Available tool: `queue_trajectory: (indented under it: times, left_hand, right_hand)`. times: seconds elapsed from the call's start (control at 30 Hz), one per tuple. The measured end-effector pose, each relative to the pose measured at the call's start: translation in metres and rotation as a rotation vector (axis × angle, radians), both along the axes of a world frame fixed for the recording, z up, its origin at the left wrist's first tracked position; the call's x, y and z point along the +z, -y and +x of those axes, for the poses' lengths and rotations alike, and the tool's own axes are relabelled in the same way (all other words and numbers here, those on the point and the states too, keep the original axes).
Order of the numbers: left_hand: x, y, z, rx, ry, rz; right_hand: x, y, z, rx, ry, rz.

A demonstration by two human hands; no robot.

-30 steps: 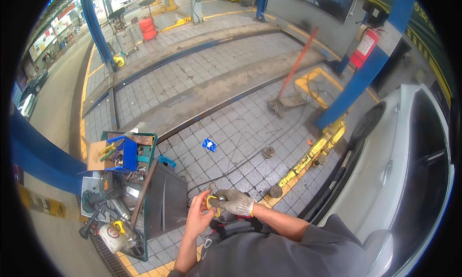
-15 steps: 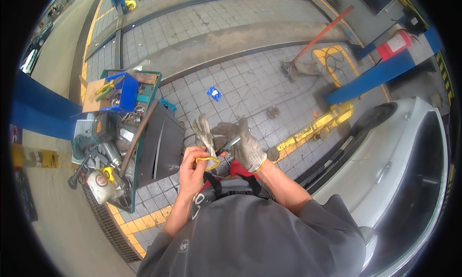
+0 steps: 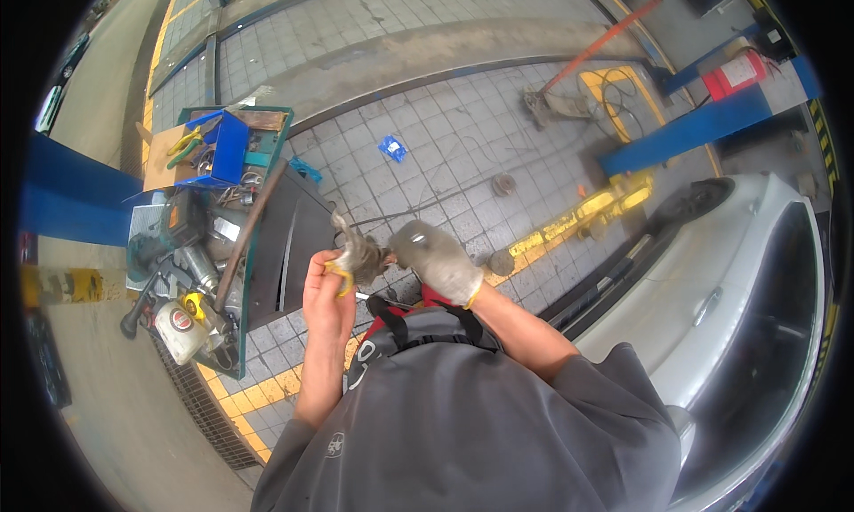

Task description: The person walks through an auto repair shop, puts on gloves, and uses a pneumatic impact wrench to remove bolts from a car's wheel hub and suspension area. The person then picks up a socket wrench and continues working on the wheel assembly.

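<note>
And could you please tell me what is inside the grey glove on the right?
The right hand is in the glove; the bare forearm emerges from its cuff. The fingers and palm are covered.

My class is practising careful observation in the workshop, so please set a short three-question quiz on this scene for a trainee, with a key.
1. Multiple choice: Comparing the left hand and the right hand, which is gloved?
A) left only
B) right only
C) neither

2. True or false: The blue packet lies on the tiled floor, apart from both hands.

3. Fill in the colour: The loose glove held by the left hand is edged in ____.

Key:
1. B, right only
2. True
3. yellow
</note>
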State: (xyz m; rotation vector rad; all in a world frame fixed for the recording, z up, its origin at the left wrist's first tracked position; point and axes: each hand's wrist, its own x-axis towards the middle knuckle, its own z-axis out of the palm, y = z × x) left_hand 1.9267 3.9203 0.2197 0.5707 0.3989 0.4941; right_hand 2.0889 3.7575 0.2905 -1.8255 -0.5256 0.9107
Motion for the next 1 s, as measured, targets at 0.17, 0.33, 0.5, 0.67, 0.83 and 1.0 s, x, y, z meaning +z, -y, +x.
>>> queue_trajectory:
  times: [0.17, 0.33, 0.5, 0.67, 0.83, 1.0]
  left_hand:
    - [0.0, 0.014, -0.001, -0.048, -0.271, 0.489]
    - [0.018, 0.021, -0.011, 0.141, -0.517, 1.279]
    - [0.029, 0.035, -0.03, -0.096, -0.442, 1.674]
    - [0.0, 0.018, -0.046, -0.587, -0.923, 1.811]
    - [-0.034, -0.02, -0.043, -0.669, -0.888, 1.327]
    - [-0.042, -0.022, -0.018, -0.197, -0.271, 0.002]
  right_hand:
    - [0.022, -0.019, -0.013, 0.256, 0.204, -0.2]
    - [-0.013, -0.026, -0.011, 0.43, 0.338, -0.325]
    - [-0.044, -0.027, -0.021, 0.42, 0.246, -0.198]
    - [-0.039, -0.033, -0.031, 0.545, 0.441, -0.228]
    - [-0.052, -0.042, -0.058, 0.745, 0.468, -0.269]
    - [-0.087, -0.046, -0.052, 0.8, 0.353, -0.409]
